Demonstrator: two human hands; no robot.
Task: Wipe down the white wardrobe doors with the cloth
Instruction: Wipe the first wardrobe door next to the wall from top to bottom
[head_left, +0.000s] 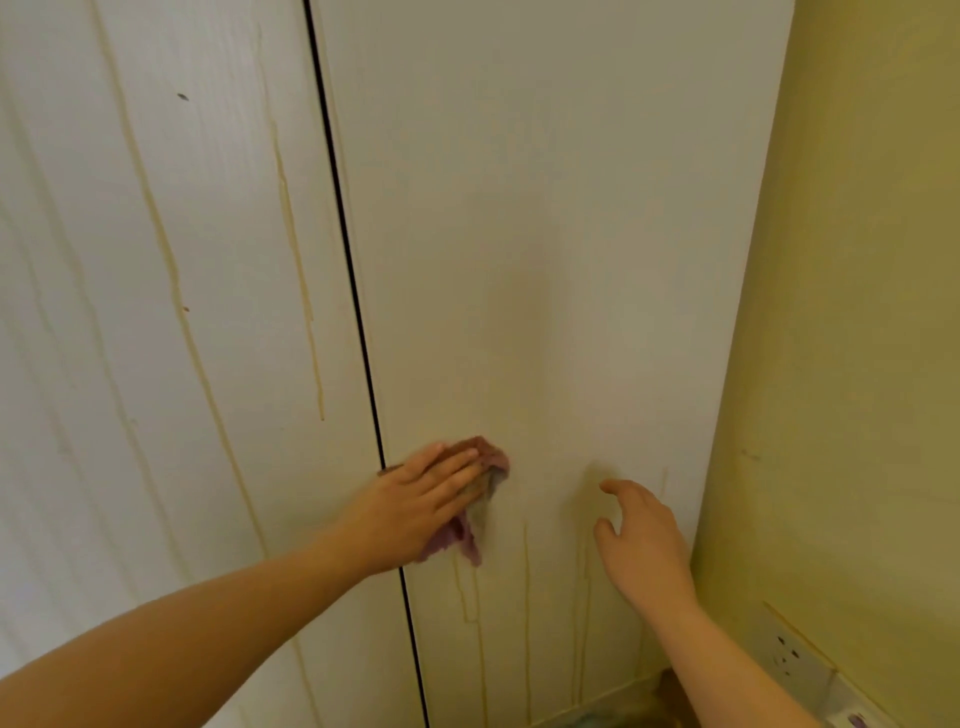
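- Left hand (415, 506) presses a purple cloth (480, 486) flat-fingered against the right door (545, 234), low, beside the gap.
- Right hand (641, 538) hovers relaxed, holding nothing.
- Best follow each yellow drip (527, 623) downward with firm pressure; left door (156, 260) streaks remain.

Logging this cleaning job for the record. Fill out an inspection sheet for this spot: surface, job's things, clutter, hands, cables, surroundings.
Surface: left door and right door, white, both marked by yellowish drip streaks; a dark gap runs between them.
Job's things: purple cloth against the right door, near the gap.
Clutter: nothing seen.
Hands: left hand presses the cloth with straight fingers; right hand empty, fingers loosely bent, close to the right door.
Cables: nothing seen.
Surroundings: yellow-green wall on the right, with a stained wall socket low down.
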